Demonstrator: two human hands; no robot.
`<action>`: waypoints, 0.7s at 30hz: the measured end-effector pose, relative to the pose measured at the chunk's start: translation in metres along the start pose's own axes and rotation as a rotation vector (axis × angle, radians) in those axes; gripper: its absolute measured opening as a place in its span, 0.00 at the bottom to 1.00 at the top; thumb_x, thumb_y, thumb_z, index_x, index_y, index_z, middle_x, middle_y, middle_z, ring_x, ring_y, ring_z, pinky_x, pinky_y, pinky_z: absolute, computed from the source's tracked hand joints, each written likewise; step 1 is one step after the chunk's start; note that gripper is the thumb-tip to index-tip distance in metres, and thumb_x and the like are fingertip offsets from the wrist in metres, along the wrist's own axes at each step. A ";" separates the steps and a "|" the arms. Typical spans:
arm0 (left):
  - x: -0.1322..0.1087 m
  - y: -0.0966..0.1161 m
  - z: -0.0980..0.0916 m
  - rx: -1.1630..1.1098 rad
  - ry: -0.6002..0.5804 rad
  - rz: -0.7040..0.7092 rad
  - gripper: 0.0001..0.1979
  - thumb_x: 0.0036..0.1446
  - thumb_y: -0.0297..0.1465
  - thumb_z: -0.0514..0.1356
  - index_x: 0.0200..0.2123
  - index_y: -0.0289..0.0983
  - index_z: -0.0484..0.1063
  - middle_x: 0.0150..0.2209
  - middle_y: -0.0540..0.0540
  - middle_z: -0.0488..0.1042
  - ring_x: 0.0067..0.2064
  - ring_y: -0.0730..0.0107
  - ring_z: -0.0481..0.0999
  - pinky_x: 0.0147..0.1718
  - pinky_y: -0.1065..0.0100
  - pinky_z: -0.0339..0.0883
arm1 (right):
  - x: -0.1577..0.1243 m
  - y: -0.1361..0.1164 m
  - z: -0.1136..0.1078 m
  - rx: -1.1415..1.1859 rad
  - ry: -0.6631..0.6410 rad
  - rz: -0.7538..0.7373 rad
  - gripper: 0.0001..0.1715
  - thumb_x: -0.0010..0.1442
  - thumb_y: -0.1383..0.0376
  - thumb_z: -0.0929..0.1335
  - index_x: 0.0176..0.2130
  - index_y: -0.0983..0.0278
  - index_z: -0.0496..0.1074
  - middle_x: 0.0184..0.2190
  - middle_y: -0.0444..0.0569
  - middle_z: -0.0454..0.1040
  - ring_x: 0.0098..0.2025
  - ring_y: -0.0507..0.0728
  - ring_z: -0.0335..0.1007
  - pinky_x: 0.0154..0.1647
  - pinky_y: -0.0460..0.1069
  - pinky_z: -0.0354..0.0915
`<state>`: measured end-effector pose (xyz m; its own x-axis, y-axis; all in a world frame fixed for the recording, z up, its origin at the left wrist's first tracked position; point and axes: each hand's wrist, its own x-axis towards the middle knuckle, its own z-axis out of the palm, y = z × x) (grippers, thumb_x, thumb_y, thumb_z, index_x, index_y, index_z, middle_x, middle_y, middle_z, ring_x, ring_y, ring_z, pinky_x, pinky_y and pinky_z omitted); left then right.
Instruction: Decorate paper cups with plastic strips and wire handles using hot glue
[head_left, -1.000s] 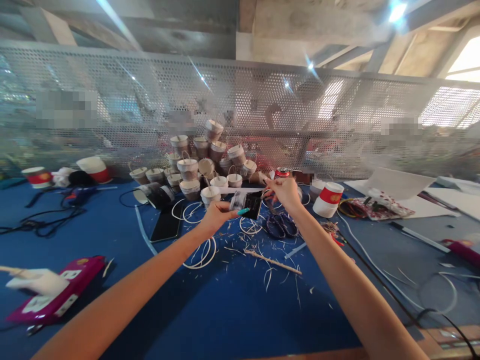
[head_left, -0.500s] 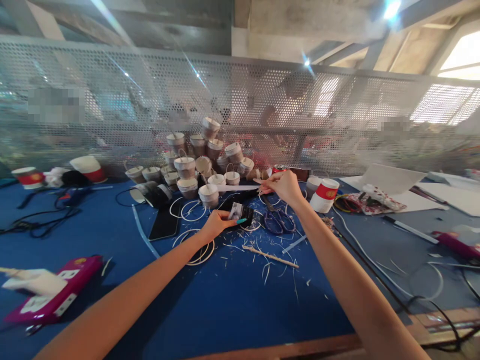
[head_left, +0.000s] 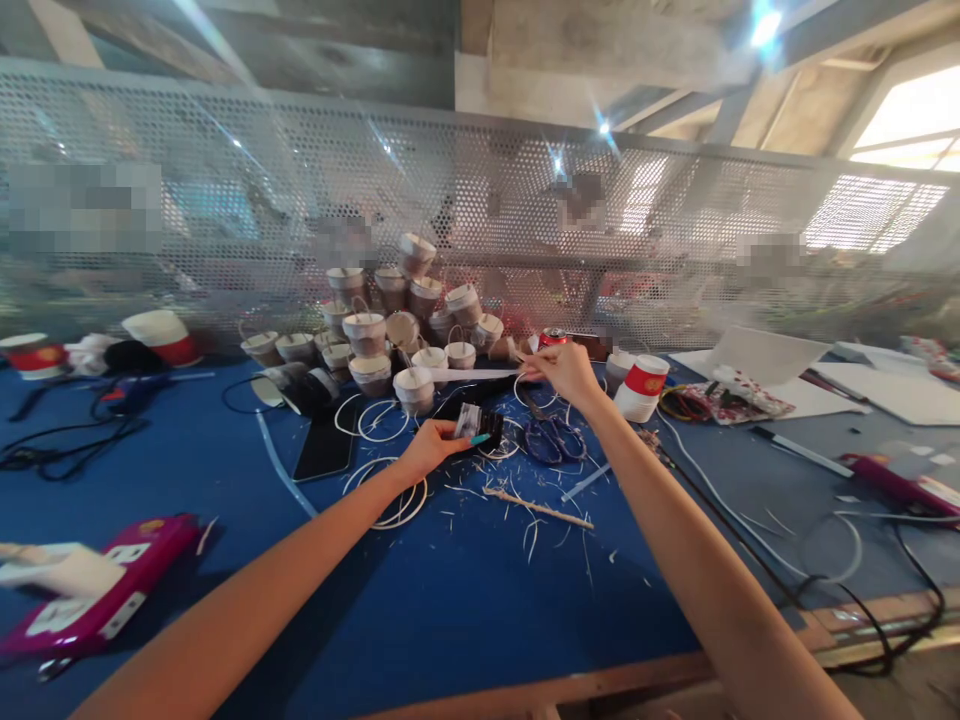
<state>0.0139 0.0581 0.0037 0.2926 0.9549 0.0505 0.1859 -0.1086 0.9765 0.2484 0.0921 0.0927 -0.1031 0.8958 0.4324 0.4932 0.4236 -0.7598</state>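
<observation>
My left hand (head_left: 436, 450) is closed around a small black object (head_left: 491, 429) with a clear, shiny end; its exact kind is hard to tell. A pale flat strip (head_left: 476, 375) reaches from beside a small grey-white pot (head_left: 414, 392) to my right hand (head_left: 559, 368), whose fingers pinch its right end. Below the right hand lie blue-handled scissors (head_left: 553, 440). Coils of white cord (head_left: 386, 495) surround the left wrist, and a thin twisted stick (head_left: 538, 508) rests among trimmings nearer the front.
Small pots with handles (head_left: 365, 335) are stacked at the back, before a perforated metal screen (head_left: 495, 180). A paper cup (head_left: 642, 388) stands right of my right hand. Also here are a black phone (head_left: 326, 442), a purple power strip (head_left: 105, 590), loose cables and white sheets (head_left: 885, 388).
The view has shifted slightly, so the table things appear a little further left. Both hands keep nearly the same pose and hold.
</observation>
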 end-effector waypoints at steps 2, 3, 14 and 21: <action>0.000 0.000 0.000 0.006 -0.009 0.002 0.17 0.36 0.40 0.67 0.26 0.32 0.76 0.20 0.51 0.70 0.24 0.75 0.64 0.25 0.71 0.59 | 0.003 0.003 -0.001 -0.101 -0.055 -0.104 0.13 0.50 0.58 0.70 0.33 0.63 0.78 0.34 0.52 0.78 0.39 0.59 0.74 0.41 0.51 0.67; 0.001 0.000 0.000 0.010 -0.013 0.006 0.17 0.36 0.40 0.68 0.26 0.32 0.76 0.20 0.51 0.70 0.24 0.75 0.63 0.25 0.71 0.59 | 0.003 0.004 -0.003 -0.180 -0.052 -0.130 0.12 0.48 0.59 0.71 0.34 0.63 0.78 0.35 0.52 0.78 0.41 0.59 0.73 0.44 0.51 0.65; 0.002 -0.004 -0.002 0.071 -0.031 0.043 0.16 0.39 0.41 0.66 0.25 0.31 0.74 0.20 0.53 0.66 0.25 0.76 0.61 0.26 0.70 0.56 | -0.008 0.010 -0.012 -0.568 -0.089 -0.238 0.37 0.50 0.65 0.69 0.58 0.57 0.59 0.60 0.51 0.58 0.61 0.63 0.52 0.56 0.58 0.54; 0.003 -0.005 -0.002 0.087 -0.033 0.072 0.17 0.39 0.41 0.65 0.25 0.31 0.75 0.19 0.52 0.66 0.24 0.76 0.60 0.24 0.71 0.55 | -0.078 0.020 -0.061 -0.975 -0.083 0.268 0.31 0.53 0.53 0.67 0.47 0.74 0.67 0.45 0.67 0.69 0.49 0.69 0.65 0.45 0.58 0.61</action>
<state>0.0124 0.0624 -0.0006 0.3382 0.9345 0.1113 0.2441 -0.2013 0.9486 0.3194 0.0223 0.0736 0.0727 0.9674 0.2427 0.9951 -0.0539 -0.0833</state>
